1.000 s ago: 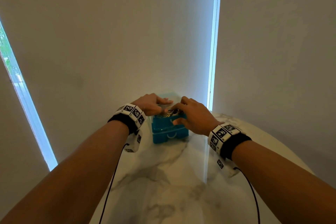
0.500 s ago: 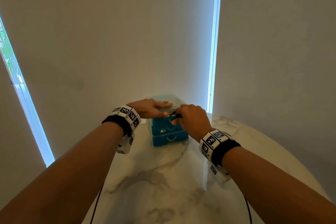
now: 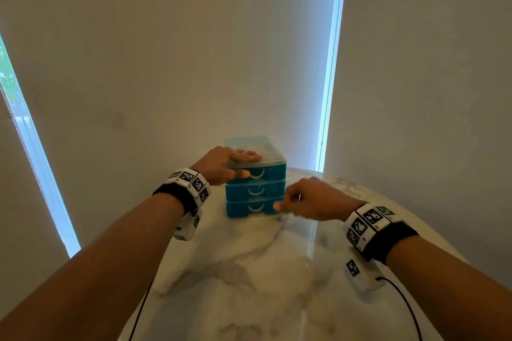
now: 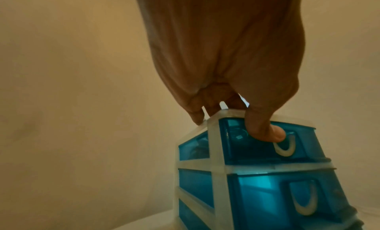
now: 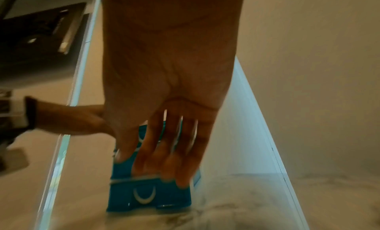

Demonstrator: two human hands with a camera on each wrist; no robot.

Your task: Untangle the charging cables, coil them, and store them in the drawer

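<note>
Drawers: all three of the drawer unit (image 3: 255, 171) sit pushed in.
Cables: none in sight; likely stored in the top drawer (image 4: 267, 140).
Left hand (image 3: 221, 165): fingers flat on the unit's top, thumb on the drawer front.
Right hand (image 3: 310, 199): loosely curled, empty, beside the unit.
Left to do: apparently nothing.

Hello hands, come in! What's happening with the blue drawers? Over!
Left hand rests on drawer unit, thumb on top drawer. Right hand free, holding nothing. All drawers shut. No cables visible.

Left hand (image 3: 221, 165) flat; right hand (image 3: 310, 199) loosely curled
</note>
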